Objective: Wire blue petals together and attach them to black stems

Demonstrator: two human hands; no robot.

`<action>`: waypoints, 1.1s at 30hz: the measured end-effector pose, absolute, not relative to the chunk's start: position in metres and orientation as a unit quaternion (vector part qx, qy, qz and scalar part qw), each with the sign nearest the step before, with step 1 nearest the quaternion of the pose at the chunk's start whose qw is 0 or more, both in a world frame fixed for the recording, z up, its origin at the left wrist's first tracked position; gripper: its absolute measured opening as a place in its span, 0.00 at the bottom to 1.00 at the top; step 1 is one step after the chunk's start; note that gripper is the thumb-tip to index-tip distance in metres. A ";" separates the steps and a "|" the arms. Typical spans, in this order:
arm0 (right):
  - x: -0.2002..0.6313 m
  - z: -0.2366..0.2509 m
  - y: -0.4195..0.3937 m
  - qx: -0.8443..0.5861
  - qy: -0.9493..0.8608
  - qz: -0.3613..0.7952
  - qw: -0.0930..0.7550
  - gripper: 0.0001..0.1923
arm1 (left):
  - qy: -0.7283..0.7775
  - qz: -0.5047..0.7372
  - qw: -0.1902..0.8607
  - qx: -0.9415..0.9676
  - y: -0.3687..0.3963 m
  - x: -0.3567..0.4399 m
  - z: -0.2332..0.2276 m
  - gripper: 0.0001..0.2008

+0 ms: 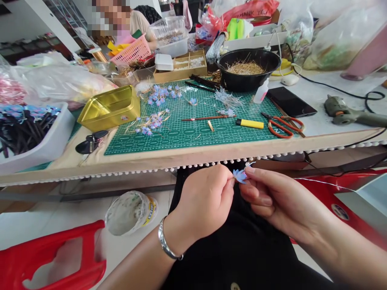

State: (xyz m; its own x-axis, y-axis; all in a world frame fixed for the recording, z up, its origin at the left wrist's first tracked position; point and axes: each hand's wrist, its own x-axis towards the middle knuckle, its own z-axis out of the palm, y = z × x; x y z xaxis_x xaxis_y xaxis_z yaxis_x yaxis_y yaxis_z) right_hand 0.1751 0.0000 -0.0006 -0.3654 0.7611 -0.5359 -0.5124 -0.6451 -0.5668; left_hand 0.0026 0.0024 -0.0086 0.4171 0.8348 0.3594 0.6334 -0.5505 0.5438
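Observation:
A small blue artificial flower (239, 176) is held over my lap, just below the table edge. My left hand (205, 201), with a silver bangle at the wrist, is closed in a fist and pinches the flower at its base. The thumb and forefinger of my right hand (275, 197) press together at the flower's right side. From behind that hand a thin silver wire (325, 183) runs off to the right, and a short end pokes out above the fingertips. What lies inside the right pinch is mostly hidden.
The green cutting mat (181, 141) bears blue flower sprigs (154, 123), a brush (208, 118), a yellow lighter (250, 123) and red-handled scissors (286, 125). Around it are a gold tin (110, 106), black bowl (249, 78), phone (292, 101) and glue gun (347, 112). Another person (140, 24) sits opposite.

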 end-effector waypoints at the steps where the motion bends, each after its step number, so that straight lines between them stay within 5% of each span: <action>1: 0.174 -0.001 0.000 -0.404 -0.150 0.812 0.393 0.14 | 0.449 0.303 0.163 0.825 0.002 0.003 -0.009 0.07; 15: 0.170 -0.009 -0.012 -0.397 -0.164 0.806 0.407 0.13 | 0.460 0.383 0.240 0.764 0.007 0.004 -0.018 0.07; 20: 0.182 -0.006 -0.027 -0.479 -0.631 0.505 0.343 0.05 | 0.468 0.358 0.211 0.780 0.009 -0.002 -0.016 0.07; 23: 0.192 0.016 -0.008 -0.452 -0.763 0.333 0.320 0.06 | 0.421 0.319 0.193 0.827 0.006 0.001 -0.015 0.07; 29: 0.196 0.012 0.047 -0.373 -0.579 0.702 0.181 0.05 | 0.346 0.398 0.194 0.827 -0.004 0.003 -0.006 0.05; 33: 0.187 -0.014 0.034 -0.292 -0.550 0.775 0.101 0.12 | 0.434 0.441 0.374 0.692 -0.002 -0.002 0.001 0.05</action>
State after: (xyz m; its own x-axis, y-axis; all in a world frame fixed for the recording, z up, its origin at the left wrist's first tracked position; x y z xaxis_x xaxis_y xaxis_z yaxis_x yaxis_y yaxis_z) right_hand 0.1870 0.0343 -0.0136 -0.8085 0.4790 -0.3419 0.1647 -0.3736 -0.9128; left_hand -0.0019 -0.0016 0.0013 0.2357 0.9290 0.2853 0.2707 -0.3447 0.8988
